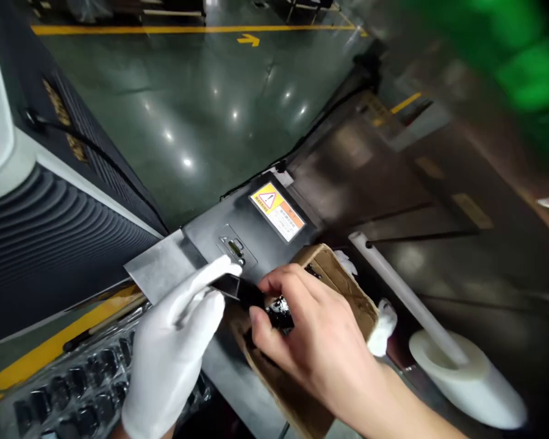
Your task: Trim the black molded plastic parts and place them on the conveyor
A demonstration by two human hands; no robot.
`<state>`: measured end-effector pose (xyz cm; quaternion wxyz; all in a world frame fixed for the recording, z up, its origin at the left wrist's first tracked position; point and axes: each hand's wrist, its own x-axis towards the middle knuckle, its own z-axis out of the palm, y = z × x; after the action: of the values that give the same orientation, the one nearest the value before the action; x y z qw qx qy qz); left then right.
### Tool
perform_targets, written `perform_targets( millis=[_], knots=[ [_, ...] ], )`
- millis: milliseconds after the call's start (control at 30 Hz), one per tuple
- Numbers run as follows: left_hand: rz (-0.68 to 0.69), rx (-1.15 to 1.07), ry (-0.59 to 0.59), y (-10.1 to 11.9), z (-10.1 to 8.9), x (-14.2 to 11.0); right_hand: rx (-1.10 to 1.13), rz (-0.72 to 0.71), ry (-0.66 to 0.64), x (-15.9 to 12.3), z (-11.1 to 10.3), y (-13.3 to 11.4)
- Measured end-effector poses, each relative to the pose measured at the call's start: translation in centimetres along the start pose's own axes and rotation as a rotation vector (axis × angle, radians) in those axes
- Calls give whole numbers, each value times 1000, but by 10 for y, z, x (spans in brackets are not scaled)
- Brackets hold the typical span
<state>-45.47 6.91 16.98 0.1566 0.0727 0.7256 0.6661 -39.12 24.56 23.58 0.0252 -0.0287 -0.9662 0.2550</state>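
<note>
A: Lower left of frame?
B: Blister tray (73,390), pockets holding dark parts. My gloved left hand (174,360) above it pinches a flat black piece (238,288).
A: Centre-right?
B: My bare right hand (311,329) grips a shiny black part (280,312) over the open cardboard box (343,286). Judged mid-transfer; count remaining unreadable.

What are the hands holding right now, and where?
Both hands grip one small black part: left hand at its left end, right hand at its right end.
</note>
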Motion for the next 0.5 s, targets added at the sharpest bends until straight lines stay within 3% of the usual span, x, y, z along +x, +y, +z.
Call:
perform_targets(
  millis=[100, 200, 333, 500],
  knots=[
    [-6, -294, -60, 30, 7, -24, 44, -48, 20, -30, -34, -16],
    [67, -471, -131, 54, 23, -51, 63, -81, 144, -66, -68, -28],
    [101, -539, -184, 88, 51, -96, 41, -75, 359, -122, -107, -41],
    [254, -457, -292, 130, 90, -162, 135, -31, 481, -205, -144, -49]
  ],
)
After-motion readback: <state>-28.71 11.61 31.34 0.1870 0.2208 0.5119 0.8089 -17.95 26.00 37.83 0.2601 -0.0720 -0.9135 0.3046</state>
